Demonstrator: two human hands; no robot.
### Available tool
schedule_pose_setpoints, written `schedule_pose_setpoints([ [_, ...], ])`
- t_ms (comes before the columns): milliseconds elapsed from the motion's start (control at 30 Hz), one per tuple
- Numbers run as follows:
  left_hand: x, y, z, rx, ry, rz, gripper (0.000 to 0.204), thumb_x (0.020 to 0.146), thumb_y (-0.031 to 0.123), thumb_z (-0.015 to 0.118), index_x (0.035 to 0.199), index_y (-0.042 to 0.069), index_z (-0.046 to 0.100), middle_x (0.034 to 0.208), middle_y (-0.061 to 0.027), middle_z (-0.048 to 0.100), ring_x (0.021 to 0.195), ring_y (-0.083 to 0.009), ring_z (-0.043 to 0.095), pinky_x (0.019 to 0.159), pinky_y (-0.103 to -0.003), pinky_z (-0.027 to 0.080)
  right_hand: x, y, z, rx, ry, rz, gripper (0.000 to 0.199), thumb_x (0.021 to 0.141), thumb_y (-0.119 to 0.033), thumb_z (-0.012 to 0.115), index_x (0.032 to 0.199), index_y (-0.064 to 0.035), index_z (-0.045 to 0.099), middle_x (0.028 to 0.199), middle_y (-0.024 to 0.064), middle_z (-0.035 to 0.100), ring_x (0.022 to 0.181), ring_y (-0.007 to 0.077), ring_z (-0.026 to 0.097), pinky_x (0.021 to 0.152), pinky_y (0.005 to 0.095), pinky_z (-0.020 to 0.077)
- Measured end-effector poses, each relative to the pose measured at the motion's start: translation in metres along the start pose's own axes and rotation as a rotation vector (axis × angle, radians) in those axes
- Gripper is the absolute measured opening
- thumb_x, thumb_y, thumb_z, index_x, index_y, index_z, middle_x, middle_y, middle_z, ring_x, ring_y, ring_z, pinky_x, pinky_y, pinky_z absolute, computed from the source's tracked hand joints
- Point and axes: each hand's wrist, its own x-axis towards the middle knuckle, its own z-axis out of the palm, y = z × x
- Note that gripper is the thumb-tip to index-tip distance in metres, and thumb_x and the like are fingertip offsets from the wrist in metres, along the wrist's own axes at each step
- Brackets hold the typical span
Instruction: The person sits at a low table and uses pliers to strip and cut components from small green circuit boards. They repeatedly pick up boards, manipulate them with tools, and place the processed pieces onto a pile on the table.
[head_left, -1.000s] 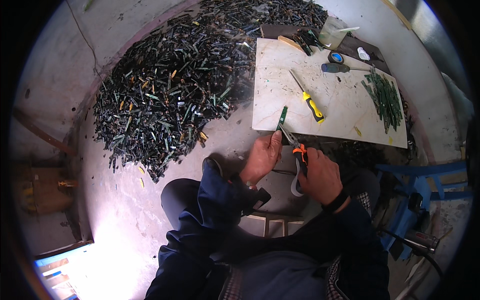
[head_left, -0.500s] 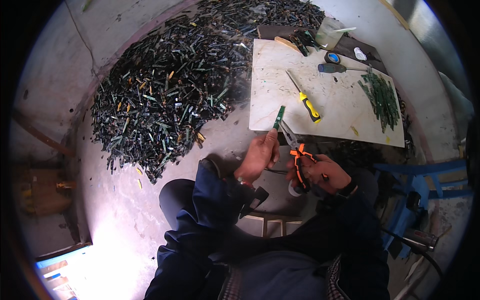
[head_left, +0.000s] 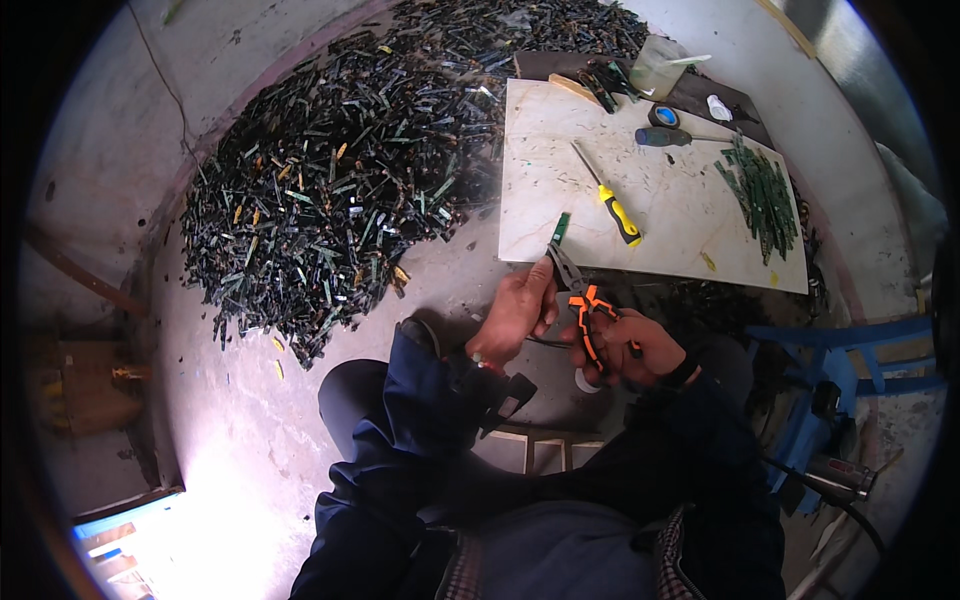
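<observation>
My left hand [head_left: 520,308] pinches the lower end of a narrow green circuit strip [head_left: 561,229] that stands up over the near edge of the pale board [head_left: 680,200]. My right hand [head_left: 628,347] is closed on the orange-and-black handles of pliers [head_left: 582,296]. The plier jaws point up and left and meet the strip just above my left fingers. Both hands hover above the concrete floor, in front of my knees.
A big heap of dark green and black strips [head_left: 340,170] covers the floor to the left and behind. On the board lie a yellow-handled screwdriver [head_left: 612,204], a dark screwdriver [head_left: 668,136] and a small pile of green strips [head_left: 765,195]. A blue stool [head_left: 835,370] stands right.
Both hands have shifted slightly, and the pliers have swung from hanging low in my right hand up to the strip held by my left hand.
</observation>
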Motion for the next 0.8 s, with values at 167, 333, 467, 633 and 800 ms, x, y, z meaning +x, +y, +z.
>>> schedule_pose_setpoints([
  [167,0.001,-0.001,-0.002,0.003,0.004,-0.001,0.05,0.099,0.048,0.039,0.069,0.008,0.047,0.055,-0.003,0.047,0.044,-0.01,0.04,0.043,-0.026,0.031,-0.001,-0.002,0.006,0.05,0.063,0.035,0.041,0.08,-0.021,0.05,0.11,0.0058,0.058,0.084,0.0108,0.064,0.063,0.0174,0.059,0.048,0.0261,0.0403],
  [333,0.001,-0.004,-0.002,0.004,0.027,0.019,0.05,0.099,0.047,0.04,0.069,0.008,0.047,0.054,-0.0037,0.047,0.042,-0.0103,0.04,0.041,-0.026,0.03,0.001,0.002,0.006,0.009,0.151,0.009,0.033,0.079,-0.016,0.049,0.102,0.0052,0.059,0.073,0.0093,0.06,0.053,0.0161,0.054,0.042,0.0264,0.0373],
  [467,0.002,-0.006,-0.001,0.02,0.05,0.028,0.049,0.099,0.046,0.04,0.069,0.008,0.047,0.053,-0.0044,0.047,0.041,-0.0106,0.039,0.04,-0.026,0.03,0.003,0.002,0.007,-0.244,0.222,-0.026,0.027,0.079,-0.015,0.051,0.097,0.0039,0.06,0.071,0.0106,0.061,0.052,0.0204,0.056,0.044,0.0307,0.0411],
  [633,0.0,0.0,0.005,0.039,0.064,0.028,0.05,0.098,0.047,0.04,0.068,0.008,0.045,0.052,-0.0042,0.045,0.041,-0.0116,0.039,0.041,-0.027,0.03,0.007,0.013,0.018,-1.359,0.634,-0.283,0.023,0.076,-0.018,0.058,0.087,0.0025,0.058,0.071,0.0183,0.063,0.061,0.035,0.062,0.055,0.0431,0.048],
  [800,0.001,-0.001,0.003,0.055,0.072,0.046,0.05,0.099,0.046,0.04,0.067,0.007,0.045,0.052,-0.0048,0.047,0.041,-0.0106,0.039,0.04,-0.027,0.031,0.008,0.013,0.023,-1.484,0.724,-0.28,0.02,0.075,-0.016,0.057,0.084,0.0025,0.058,0.068,0.0171,0.062,0.059,0.0335,0.062,0.053,0.0412,0.047],
])
